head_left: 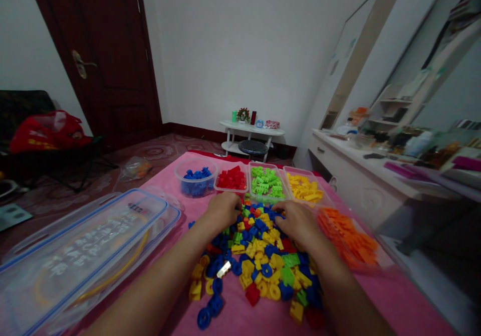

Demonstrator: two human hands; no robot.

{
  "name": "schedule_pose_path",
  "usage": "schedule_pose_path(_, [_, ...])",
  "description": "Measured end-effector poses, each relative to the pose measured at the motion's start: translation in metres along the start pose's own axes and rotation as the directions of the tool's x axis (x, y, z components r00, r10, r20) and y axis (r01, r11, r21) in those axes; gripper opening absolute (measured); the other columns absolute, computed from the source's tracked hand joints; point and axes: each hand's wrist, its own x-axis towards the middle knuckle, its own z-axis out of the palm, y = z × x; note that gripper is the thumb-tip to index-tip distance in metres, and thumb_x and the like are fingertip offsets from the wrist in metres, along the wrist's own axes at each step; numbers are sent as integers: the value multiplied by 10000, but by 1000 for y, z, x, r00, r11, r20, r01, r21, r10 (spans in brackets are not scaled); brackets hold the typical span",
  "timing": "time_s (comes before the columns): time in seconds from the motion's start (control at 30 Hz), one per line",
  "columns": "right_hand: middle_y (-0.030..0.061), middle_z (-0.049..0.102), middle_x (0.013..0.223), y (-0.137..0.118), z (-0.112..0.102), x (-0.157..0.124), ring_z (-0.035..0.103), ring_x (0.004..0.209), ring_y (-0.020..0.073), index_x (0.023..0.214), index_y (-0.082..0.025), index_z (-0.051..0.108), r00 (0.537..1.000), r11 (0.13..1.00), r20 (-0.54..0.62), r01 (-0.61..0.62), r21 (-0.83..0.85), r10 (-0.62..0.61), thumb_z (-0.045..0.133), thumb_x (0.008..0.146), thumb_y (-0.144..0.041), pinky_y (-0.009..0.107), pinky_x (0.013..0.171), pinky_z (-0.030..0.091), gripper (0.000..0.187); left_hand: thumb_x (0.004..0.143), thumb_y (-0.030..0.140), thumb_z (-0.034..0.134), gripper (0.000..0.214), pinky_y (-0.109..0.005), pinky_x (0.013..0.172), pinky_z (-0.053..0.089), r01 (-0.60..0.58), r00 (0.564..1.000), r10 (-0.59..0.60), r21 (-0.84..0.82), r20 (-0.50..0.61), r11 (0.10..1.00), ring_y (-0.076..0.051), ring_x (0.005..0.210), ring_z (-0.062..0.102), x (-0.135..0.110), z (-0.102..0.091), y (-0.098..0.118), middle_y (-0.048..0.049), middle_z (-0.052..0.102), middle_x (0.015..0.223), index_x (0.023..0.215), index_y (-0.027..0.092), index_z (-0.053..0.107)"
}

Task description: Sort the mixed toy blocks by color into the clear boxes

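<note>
A mixed pile of blue, yellow, red and green plastic blocks lies on the pink cloth. My left hand rests on the pile's far left edge with fingers curled down into the blocks. My right hand lies on the far right edge, fingers bent into the blocks as well. What either hand grips is hidden. Behind the pile stand a round tub of blue blocks, a tub of red blocks, a tub of green blocks and a tub of yellow blocks.
A tub of orange blocks sits at the right. A big clear lidded box lies at the left. Beyond are a dark door, a small white table, a white dresser and a red bag.
</note>
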Motion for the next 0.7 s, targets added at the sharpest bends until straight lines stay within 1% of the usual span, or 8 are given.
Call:
schedule_pose_path(0.07, [32,698,1026,-7,-7,-3,623,952,234,1004,-276,706,995,999,-94,30,22,-28,523,724,-213,313,784,434,340,699,209,584,258,-248,733,458,-29,999,25,-101,-37,995,-199,883,640,0,-4,0,-39,720,934,910,246,729])
schedule_pose_path(0.13, [26,688,1020,-16,-10,-6,617,929,211,989,-272,705,984,990,-137,124,72,-114,520,732,-210,292,766,433,323,703,212,557,255,-225,671,455,-110,994,110,-217,-15,970,-178,781,643,-3,-8,2,-32,723,860,890,220,729])
schedule_pose_path(0.2, [25,677,1024,-25,-6,-10,609,941,199,1006,-264,694,970,967,-112,227,118,-214,522,734,-199,278,782,428,328,698,212,541,237,-212,623,451,-190,975,216,-304,56,934,-164,689,633,-7,-9,5,-20,718,775,841,214,730])
schedule_pose_path(0.27, [34,668,1031,-32,2,-13,601,967,204,1042,-252,676,961,953,-64,276,126,-269,532,722,-184,280,801,421,358,665,192,559,218,-217,625,456,-225,958,268,-306,106,925,-171,675,633,-12,-9,10,-18,716,735,790,227,733])
schedule_pose_path(0.37, [50,663,1034,-36,14,-16,599,971,224,1084,-246,642,956,953,-15,294,78,-294,547,702,-173,298,787,410,400,612,159,595,230,-274,689,479,-193,973,211,-172,94,966,-227,745,650,-20,-5,23,-59,719,766,778,232,737])
schedule_pose_path(0.5, [63,663,1047,-36,20,-16,592,990,234,1071,-233,616,963,963,19,268,38,-269,545,694,-162,309,787,385,390,656,183,594,237,-421,740,505,-166,984,167,-17,62,986,-325,815,654,-26,2,41,-160,696,853,857,174,719])
schedule_pose_path(0.6, [68,665,1041,-34,20,-15,593,987,239,1020,-215,606,971,972,25,236,17,-236,554,677,-161,307,766,371,351,688,144,583,192,-492,736,507,-159,986,160,-17,40,987,-363,822,653,-28,8,49,-198,668,839,846,138,692])
schedule_pose_path(0.7, [64,679,993,-35,19,-15,613,941,248,976,-216,608,978,978,25,209,7,-209,550,687,-182,303,711,364,297,676,71,578,137,-514,759,497,-130,991,131,-105,-2,986,-360,816,652,-28,17,52,-182,645,770,759,142,660])
